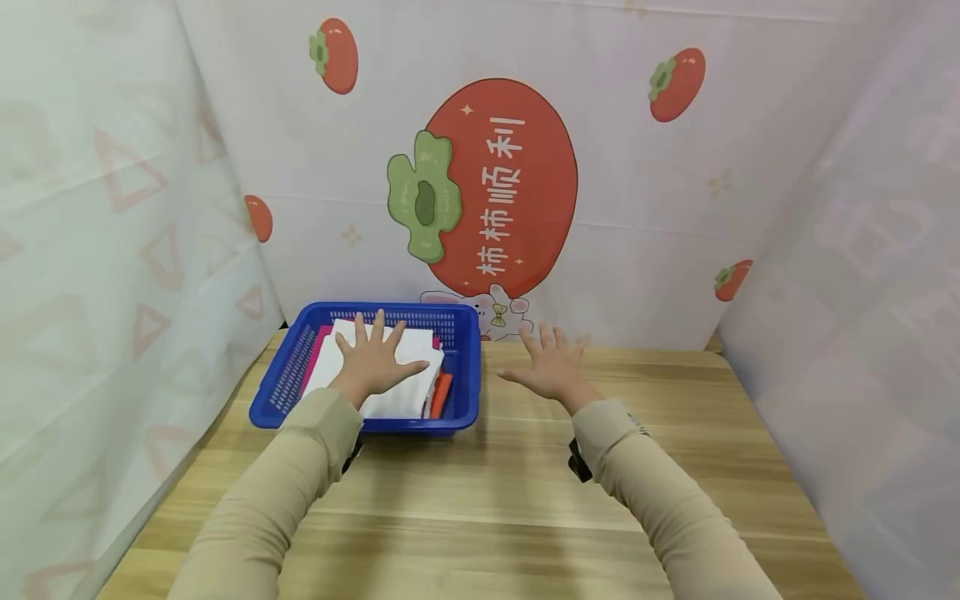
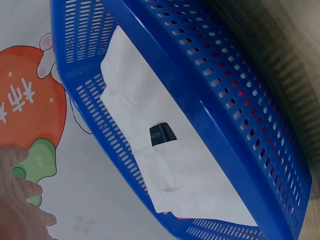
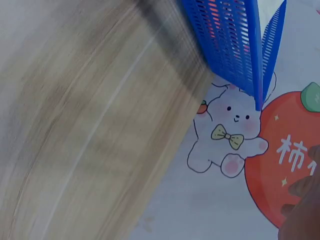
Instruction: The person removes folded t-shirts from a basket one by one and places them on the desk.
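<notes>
In the head view my left hand point(image 1: 371, 362) is held above a blue plastic basket point(image 1: 468, 408), its fingers straight and spread. Folded white cloth point(image 1: 405, 400) lies in the basket, with a pink edge point(image 1: 315, 354) and an orange piece point(image 1: 442, 393) beside it. The left wrist view shows a dark label point(image 2: 162, 134) on the white cloth point(image 2: 145, 95). My right hand point(image 1: 553, 367) hovers over the table to the right of the basket, fingers spread, holding nothing. Neither hand appears to grip anything.
The wooden table point(image 1: 525, 517) extends in front of and to the right of the basket. A white curtain point(image 1: 630, 217) printed with red persimmons hangs behind it, and pale curtains point(image 1: 97, 275) enclose the sides.
</notes>
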Tool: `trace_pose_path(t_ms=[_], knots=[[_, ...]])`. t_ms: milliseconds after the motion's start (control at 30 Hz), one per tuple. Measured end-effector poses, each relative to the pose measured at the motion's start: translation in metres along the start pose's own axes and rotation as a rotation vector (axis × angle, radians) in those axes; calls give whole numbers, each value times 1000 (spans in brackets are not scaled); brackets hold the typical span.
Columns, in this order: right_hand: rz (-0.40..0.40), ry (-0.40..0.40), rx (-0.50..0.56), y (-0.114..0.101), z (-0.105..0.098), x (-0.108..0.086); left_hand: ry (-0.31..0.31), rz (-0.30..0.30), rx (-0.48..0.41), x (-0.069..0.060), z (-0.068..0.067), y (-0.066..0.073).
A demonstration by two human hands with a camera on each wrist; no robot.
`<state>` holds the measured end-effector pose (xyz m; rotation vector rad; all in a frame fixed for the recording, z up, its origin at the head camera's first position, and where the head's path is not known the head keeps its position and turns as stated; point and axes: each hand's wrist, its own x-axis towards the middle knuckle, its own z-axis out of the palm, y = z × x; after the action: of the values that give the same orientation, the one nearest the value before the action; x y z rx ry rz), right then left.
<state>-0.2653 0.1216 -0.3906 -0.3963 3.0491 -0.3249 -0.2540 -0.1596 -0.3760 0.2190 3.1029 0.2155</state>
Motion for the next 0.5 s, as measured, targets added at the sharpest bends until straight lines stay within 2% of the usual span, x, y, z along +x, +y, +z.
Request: trace_pose_path(t_ms=[333, 500], knots=[[-28, -34, 87, -38, 10, 5, -9, -31, 5, -7, 1, -26], [-33, -42, 98, -52, 13, 8, -15, -49, -5, -11, 3, -40]])
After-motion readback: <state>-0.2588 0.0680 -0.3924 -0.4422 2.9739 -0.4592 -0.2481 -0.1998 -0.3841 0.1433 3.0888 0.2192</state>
